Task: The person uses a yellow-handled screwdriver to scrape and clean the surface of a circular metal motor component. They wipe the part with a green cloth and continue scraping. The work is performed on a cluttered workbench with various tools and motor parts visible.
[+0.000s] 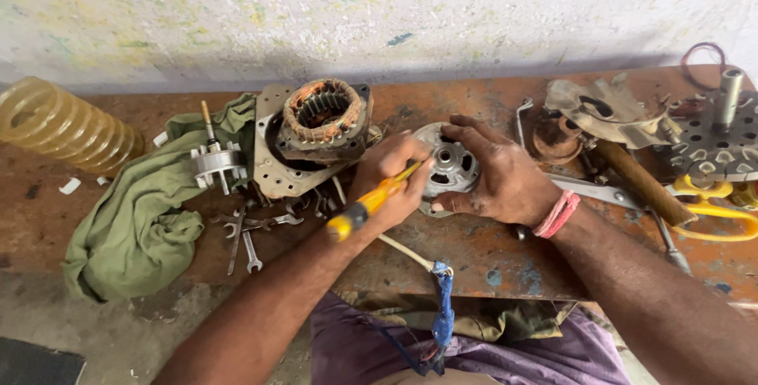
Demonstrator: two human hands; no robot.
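Note:
My left hand [389, 176] grips a yellow-handled screwdriver [365, 206], its tip pointing at a round grey metal motor end cover [450, 165] on the rusty bench. My right hand [497, 176] holds that cover from the right, fingers curled over its top and lower edge. A pink band sits on my right wrist. Just left of the hands lies a motor stator with copper windings [322, 120] on a metal plate.
A green rag [134, 219] and a small rotor with shaft [215, 160] lie at the left, several spanners [245, 239] below them. A clear coiled hose [55, 124] is far left. Yellow-handled scissors [722, 211], a wooden-handled tool [639, 184] and metal parts crowd the right.

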